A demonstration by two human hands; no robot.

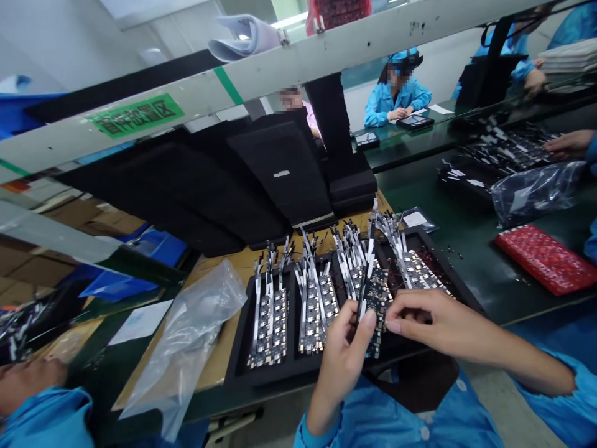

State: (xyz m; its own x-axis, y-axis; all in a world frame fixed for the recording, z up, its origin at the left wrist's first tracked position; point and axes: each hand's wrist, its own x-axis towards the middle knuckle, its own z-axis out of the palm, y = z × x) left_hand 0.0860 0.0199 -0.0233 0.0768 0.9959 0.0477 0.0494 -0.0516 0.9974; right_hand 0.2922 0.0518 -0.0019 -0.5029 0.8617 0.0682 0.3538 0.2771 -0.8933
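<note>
The left hand [342, 354] is clamped on a small dark circuit board [375, 308] with white ribbon cables standing up from its top end, thumb on the near face and fingers behind. The board stands nearly upright between the 2 hands, just above the near edge of the black tray [242, 367]. The right hand [431, 323] comes in from the right with its fingers drawn together, fingertips touching the board's right edge (whether it truly pinches it I cannot tell). The tray lies on the desk [466, 255] and holds about 4 rows of similar boards, ribbons pointing away. A clear plastic bag [186, 348] lies left of the tray; a red tray [545, 258] sits well apart to the right.
</note>
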